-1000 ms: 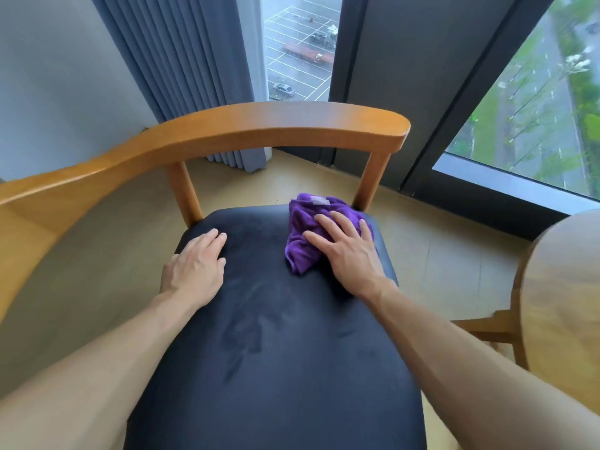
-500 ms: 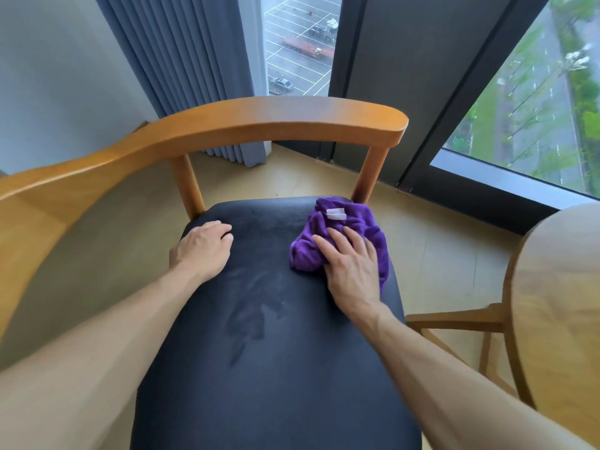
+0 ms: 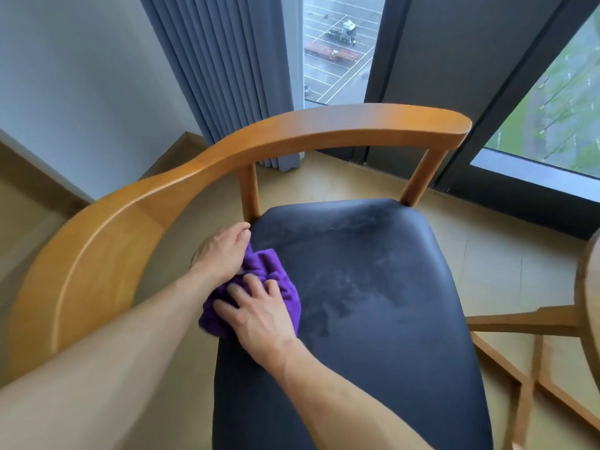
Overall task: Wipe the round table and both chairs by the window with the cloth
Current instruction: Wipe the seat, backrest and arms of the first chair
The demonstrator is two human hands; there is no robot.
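Your right hand (image 3: 256, 315) covers cloth (image 3: 263, 271) middle; left fingertips hidden behind seat edge; table (image 3: 589, 287) cut off right.

Wood, leather-look seat, fuzzy cloth — that's the whole material list.

The chair (image 3: 292, 131) frame is smooth honey-coloured wood with a soft satin sheen along the curved back rail. Its seat pad (image 3: 373, 287) looks like dark matt leather or vinyl, streaky with damp smears toward the back edge. The purple cloth (image 3: 279, 280) is plush and fluffy — microfibre by the look. The table (image 3: 589, 287) edge at right is grainy wood, and the curtain (image 3: 227, 60) is matt pleated fabric.
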